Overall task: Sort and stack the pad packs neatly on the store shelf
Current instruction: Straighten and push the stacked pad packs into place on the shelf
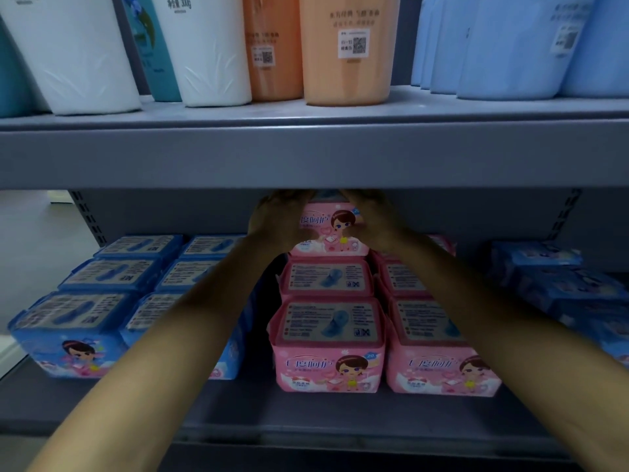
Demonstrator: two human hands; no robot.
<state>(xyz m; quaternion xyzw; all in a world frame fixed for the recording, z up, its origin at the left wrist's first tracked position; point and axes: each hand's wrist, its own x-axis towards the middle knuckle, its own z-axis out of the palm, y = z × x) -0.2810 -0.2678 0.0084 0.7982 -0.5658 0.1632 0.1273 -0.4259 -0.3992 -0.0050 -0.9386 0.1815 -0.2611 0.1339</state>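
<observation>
A pink pad pack (328, 229) stands upright at the back of the lower shelf, on top of the pink row. My left hand (275, 219) grips its left side and my right hand (376, 218) grips its right side; fingertips curl over its top, partly hidden under the upper shelf. In front of it lie two rows of pink packs (328, 345), (439, 352). To the left, blue pad packs (73, 332) are lined up in two rows. More blue packs (558, 281) are piled loosely at the right.
The grey upper shelf board (313, 155) hangs low over my hands. White, orange and blue product packs (347, 49) stand on it. The lower shelf's front strip (306, 417) is bare grey metal. A slotted upright (86, 216) marks the left end.
</observation>
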